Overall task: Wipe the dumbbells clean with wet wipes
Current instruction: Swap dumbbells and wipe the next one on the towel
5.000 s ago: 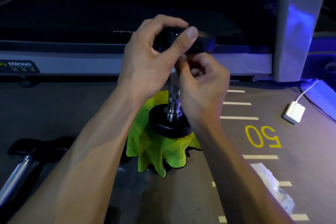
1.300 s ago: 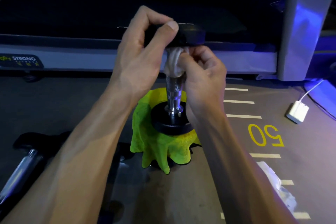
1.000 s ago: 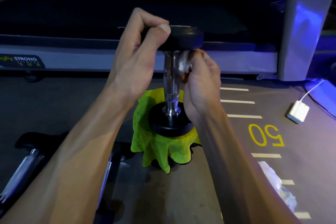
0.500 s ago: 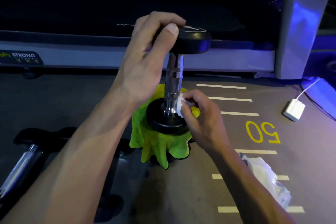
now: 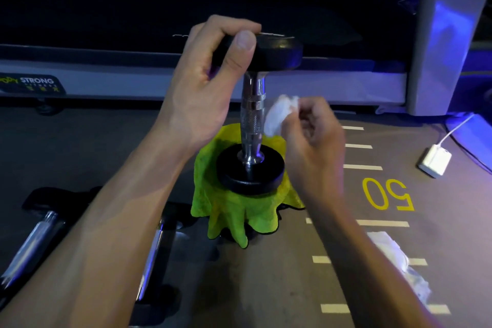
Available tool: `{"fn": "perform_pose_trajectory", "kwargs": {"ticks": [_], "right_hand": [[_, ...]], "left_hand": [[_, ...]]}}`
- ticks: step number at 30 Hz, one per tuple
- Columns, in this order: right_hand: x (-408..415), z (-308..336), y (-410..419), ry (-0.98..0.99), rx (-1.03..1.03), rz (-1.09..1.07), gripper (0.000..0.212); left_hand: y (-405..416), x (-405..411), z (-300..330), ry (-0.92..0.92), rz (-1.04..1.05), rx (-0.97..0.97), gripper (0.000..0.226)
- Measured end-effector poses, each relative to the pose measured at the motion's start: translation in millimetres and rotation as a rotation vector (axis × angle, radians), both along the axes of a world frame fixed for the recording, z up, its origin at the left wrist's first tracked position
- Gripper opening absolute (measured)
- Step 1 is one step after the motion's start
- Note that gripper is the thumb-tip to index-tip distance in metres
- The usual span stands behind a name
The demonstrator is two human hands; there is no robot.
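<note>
A dumbbell [image 5: 252, 117] with black heads and a chrome handle stands upright on a yellow-green cloth [image 5: 234, 210] on the floor. My left hand [image 5: 213, 80] grips its top head from the left side. My right hand [image 5: 310, 130] pinches a crumpled white wet wipe [image 5: 277, 114] just to the right of the chrome handle, touching or nearly touching it at mid height.
Two more dumbbells [image 5: 34, 242] [image 5: 151, 255] lie on the floor at lower left. A pack of wipes [image 5: 399, 261] lies at lower right, a white charger [image 5: 435, 160] with its cable at right. A treadmill [image 5: 133, 34] runs across the back, its upright post [image 5: 439, 34] at right.
My right hand with the wipe slid down the handle to the lower head, then rose to mid height beside the handle. My left hand kept hold of the top head.
</note>
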State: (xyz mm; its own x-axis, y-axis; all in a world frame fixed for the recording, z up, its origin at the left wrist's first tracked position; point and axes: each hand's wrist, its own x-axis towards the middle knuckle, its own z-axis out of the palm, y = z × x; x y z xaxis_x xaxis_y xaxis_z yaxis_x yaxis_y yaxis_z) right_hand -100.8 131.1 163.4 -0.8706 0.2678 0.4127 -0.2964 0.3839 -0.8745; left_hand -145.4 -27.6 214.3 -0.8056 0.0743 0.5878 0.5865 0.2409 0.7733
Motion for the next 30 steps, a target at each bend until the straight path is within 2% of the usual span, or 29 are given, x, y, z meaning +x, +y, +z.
{"fn": "perform_pose_trajectory", "kwargs": {"ticks": [4,6,8,12,15,19,22,24,26,28,30], "right_hand": [[-6.3,6.9,21.1,-0.133,-0.015,-0.021,0.015],[-2.1,9.6,26.5,-0.101,-0.132,-0.005,0.021],[-2.9,10.3,29.3,-0.092,-0.152,-0.061,0.023],[-13.8,8.0,31.2,-0.117,-0.012,-0.174,0.009],[-27.4,18.2,35.4,-0.125,0.114,-0.231,0.01],[-37.0,40.0,24.3,-0.259,-0.169,-0.052,0.019],[-36.2,55.4,13.4,-0.316,-0.31,0.13,0.037],[-37.3,51.9,11.7,-0.358,-0.343,0.201,0.033],[-34.3,40.6,13.2,-0.382,-0.249,0.256,0.023],[-28.0,28.9,20.6,-0.315,0.073,0.324,0.009],[-15.6,23.0,27.2,-0.278,0.318,0.406,0.017]], "left_hand": [[-0.5,-0.1,0.4,0.008,-0.002,-0.004,0.017],[0.5,-0.3,0.1,0.014,0.006,-0.006,0.016],[2.0,0.3,0.2,0.022,0.008,-0.007,0.017],[1.9,2.2,0.2,0.021,0.01,-0.015,0.018],[1.8,3.3,0.5,0.022,0.0,-0.02,0.018],[1.3,4.5,0.6,0.009,-0.012,-0.027,0.017],[1.5,4.6,1.1,-0.003,-0.02,-0.016,0.017],[1.4,4.8,1.0,-0.009,-0.027,-0.008,0.016],[1.8,5.7,1.5,-0.001,-0.019,-0.006,0.016],[2.2,6.7,1.8,0.014,-0.004,-0.013,0.016],[2.8,7.6,1.8,0.03,0.005,-0.015,0.016]]}}
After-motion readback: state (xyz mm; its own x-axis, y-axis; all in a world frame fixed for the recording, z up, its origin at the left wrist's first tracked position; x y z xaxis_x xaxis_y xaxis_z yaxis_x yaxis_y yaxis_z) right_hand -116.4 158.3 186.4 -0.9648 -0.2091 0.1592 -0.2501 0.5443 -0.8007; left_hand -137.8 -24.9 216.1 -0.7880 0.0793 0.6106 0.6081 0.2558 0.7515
